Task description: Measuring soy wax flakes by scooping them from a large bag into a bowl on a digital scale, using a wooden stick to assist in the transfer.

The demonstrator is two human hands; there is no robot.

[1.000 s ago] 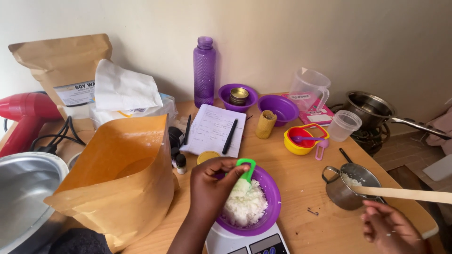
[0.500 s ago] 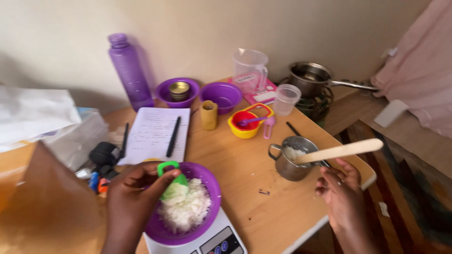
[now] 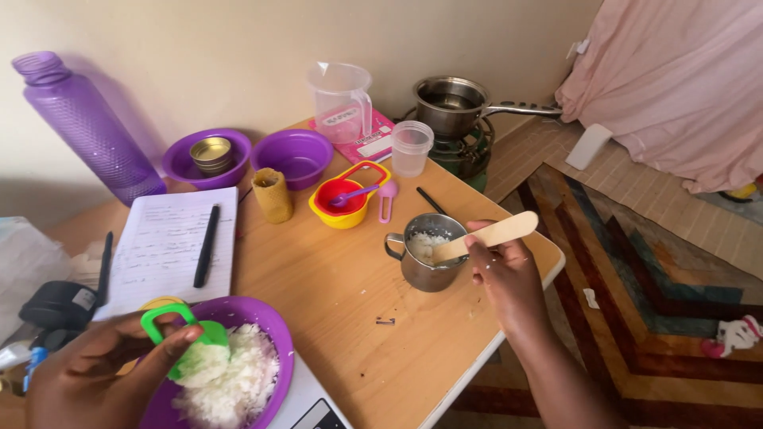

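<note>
I see my left hand [image 3: 87, 373] low on the left; its fingers are closed around a green scoop [image 3: 187, 345]; the scoop is full of white flakes and sits in the purple bowl [image 3: 266, 334]; the bowl is heaped with the same white flakes and rests on a white scale [image 3: 306, 401] at the near edge of the counter [image 3: 334, 294].

My right hand [image 3: 505, 274] is on the right; it is closed around a flat wooden stick [image 3: 493, 234]; one end of the stick dips into the little metal cup [image 3: 425, 258]; the cup has white flakes in it and stands near the right edge of the counter.

Behind the cup I see nested bright measuring cups [image 3: 346, 202]; a clear jug [image 3: 342, 99] stands at the back; a notebook [image 3: 171, 246] with a black pen [image 3: 207, 246] lies just beside the bowl; a tall purple bottle [image 3: 83, 123] stands at the far left.
</note>
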